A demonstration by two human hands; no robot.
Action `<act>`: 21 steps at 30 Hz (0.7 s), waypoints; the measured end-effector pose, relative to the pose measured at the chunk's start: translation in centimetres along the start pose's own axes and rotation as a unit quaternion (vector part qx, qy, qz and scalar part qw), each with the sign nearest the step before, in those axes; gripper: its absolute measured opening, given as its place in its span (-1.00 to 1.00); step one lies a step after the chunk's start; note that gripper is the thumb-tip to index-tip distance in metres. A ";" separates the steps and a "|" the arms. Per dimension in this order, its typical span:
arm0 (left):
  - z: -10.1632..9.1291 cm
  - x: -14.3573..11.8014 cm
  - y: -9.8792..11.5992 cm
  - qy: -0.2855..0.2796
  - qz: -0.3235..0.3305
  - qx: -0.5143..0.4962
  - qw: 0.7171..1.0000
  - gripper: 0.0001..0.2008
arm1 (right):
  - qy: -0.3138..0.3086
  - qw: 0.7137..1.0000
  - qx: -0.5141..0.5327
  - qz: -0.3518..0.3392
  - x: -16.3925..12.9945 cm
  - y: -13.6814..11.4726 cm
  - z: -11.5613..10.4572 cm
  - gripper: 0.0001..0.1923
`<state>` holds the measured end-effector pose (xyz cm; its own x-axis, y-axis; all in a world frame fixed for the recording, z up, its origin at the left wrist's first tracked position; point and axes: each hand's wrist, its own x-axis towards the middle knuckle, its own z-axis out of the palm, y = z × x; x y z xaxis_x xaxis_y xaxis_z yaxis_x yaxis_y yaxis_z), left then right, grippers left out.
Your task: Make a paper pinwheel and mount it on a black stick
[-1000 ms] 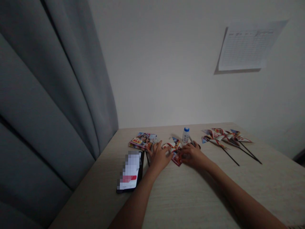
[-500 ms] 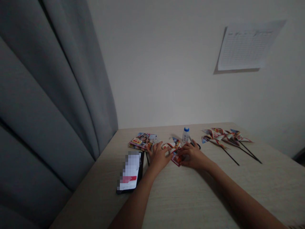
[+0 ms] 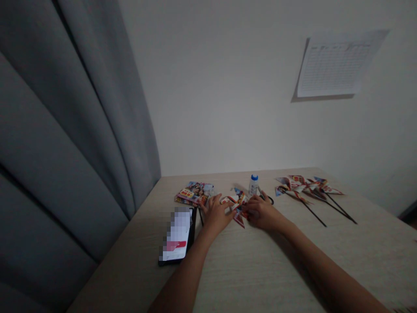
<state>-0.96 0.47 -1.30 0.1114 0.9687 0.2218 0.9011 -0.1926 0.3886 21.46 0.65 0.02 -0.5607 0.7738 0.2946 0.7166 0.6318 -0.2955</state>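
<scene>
Black phone [image 3: 178,234] flat on beige table [image 3: 260,269]. Left hand [image 3: 216,214] pressed flat on red-printed folded paper piece [image 3: 237,208]; right hand [image 3: 262,212] has curled tighter, pinching its edge. Paper barely shifted. White bottle [image 3: 253,185] behind.

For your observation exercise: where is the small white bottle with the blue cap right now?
The bottle stands upright on the table near the wall, just beyond the right hand, with the finished pinwheels to its right.
</scene>
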 end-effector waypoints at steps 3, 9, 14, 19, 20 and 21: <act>0.0 0.0 0.0 -0.004 0.003 -0.006 1.000 -0.66 | -0.001 1.000 0.028 0.015 -0.1 0.7 0.2 -0.64; -0.1 0.0 -0.1 -0.008 0.000 -0.011 1.000 -0.66 | -0.004 0.997 0.064 0.047 -0.2 1.4 0.5 -0.78; -0.2 -0.1 0.1 -0.007 0.000 -0.013 1.000 -0.67 | -0.027 0.997 0.040 0.058 -0.3 0.6 0.1 -0.57; -0.2 -0.1 0.2 -0.005 0.000 -0.015 1.000 -0.68 | -0.016 0.999 0.021 0.031 -0.1 0.3 0.1 -0.70; -0.2 -0.1 0.2 -0.004 0.000 -0.015 1.000 -0.68 | -0.012 0.999 0.018 0.029 0.0 0.3 0.2 -0.72; -0.2 -0.1 0.2 -0.003 0.000 -0.015 1.000 -0.68 | -0.009 0.999 0.016 0.027 0.1 0.3 0.3 -0.74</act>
<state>-0.88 0.30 -1.06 0.1140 0.9696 0.2166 0.8883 -0.1971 0.4149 21.50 0.88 -0.28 -0.5293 0.8074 0.2606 0.7329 0.5899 -0.3391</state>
